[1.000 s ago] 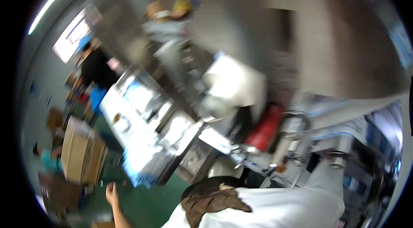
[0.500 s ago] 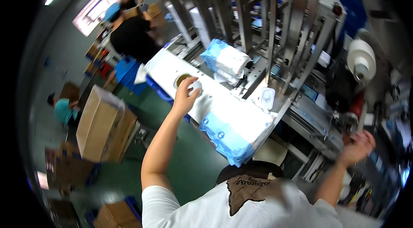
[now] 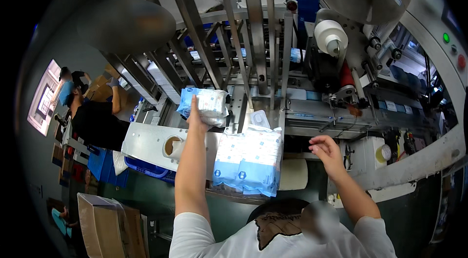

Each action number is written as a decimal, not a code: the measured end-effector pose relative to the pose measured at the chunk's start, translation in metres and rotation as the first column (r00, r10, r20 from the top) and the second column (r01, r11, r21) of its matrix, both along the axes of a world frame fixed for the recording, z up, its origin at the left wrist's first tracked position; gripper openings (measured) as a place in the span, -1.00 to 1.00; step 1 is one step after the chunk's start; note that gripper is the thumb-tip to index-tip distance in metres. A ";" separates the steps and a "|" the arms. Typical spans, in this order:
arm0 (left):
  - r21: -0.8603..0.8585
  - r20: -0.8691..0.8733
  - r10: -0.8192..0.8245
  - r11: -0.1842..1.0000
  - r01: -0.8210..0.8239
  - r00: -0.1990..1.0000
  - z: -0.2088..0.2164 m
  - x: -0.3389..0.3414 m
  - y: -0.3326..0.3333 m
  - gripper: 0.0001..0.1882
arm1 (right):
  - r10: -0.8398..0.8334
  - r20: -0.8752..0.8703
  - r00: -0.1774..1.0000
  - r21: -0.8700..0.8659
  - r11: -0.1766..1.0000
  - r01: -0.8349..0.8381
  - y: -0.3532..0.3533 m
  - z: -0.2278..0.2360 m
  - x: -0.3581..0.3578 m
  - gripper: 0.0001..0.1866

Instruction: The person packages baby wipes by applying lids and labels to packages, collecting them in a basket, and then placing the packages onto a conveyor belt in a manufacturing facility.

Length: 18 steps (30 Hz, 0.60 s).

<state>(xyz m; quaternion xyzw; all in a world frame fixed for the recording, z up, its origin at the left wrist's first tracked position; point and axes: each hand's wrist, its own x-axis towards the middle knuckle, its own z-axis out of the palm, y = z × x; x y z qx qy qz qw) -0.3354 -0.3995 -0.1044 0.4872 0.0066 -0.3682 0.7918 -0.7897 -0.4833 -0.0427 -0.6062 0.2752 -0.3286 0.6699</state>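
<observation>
My left hand (image 3: 196,120) reaches up to a blue-and-white pack of wet wipes (image 3: 209,102) that lies on another pack beside the metal posts. Its thumb rests along the pack's face, and the other fingers are hidden behind it. Two more wipes packs (image 3: 248,160) lie side by side, overlapping, at the near end of the white work surface. Over the gap to their right, my right hand (image 3: 325,152) hovers with bent, parted fingers and nothing in them. A white plastic lid (image 3: 260,119) sits just beyond the two packs.
A round tan-lined roll or cup (image 3: 173,146) stands on the white plate (image 3: 146,141). Tall steel posts (image 3: 195,29) rise behind it. At right is a machine with a white reel (image 3: 331,36). A large carton (image 3: 109,224) and co-workers (image 3: 92,112) are at left.
My view has turned to the right. The left hand has gone from the round tan-lined thing to the upper wipes pack. My right hand has come away from the machine, back toward me.
</observation>
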 end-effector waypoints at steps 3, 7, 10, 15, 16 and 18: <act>0.135 0.075 0.377 0.914 -0.384 0.923 0.019 -0.037 -0.027 0.31 | -0.073 -0.031 0.997 0.054 0.996 0.074 0.005 -0.012 -0.012 -0.77; 0.407 0.328 0.469 0.713 -0.571 0.820 0.032 -0.054 -0.033 0.23 | -0.006 -0.043 0.999 0.116 0.993 0.011 0.019 -0.021 0.003 -0.74; 0.153 0.341 0.457 0.835 -0.528 0.821 0.028 -0.046 -0.021 0.22 | 0.077 -0.058 0.995 0.174 0.982 -0.066 0.023 -0.019 0.017 -0.71; -0.353 0.206 0.430 0.870 -0.343 0.879 0.052 -0.040 0.023 0.02 | 0.129 -0.076 0.989 0.291 0.951 -0.102 0.020 -0.022 0.027 -0.64; -0.453 0.271 0.358 0.867 -0.210 0.894 0.057 -0.028 0.045 -0.20 | 0.137 -0.078 0.987 0.337 0.936 -0.104 0.022 -0.020 0.030 -0.62; -0.476 0.298 0.104 0.878 0.053 0.949 0.085 -0.028 0.082 -0.25 | 0.194 -0.011 0.981 0.440 0.882 -0.170 0.018 -0.026 0.031 -0.55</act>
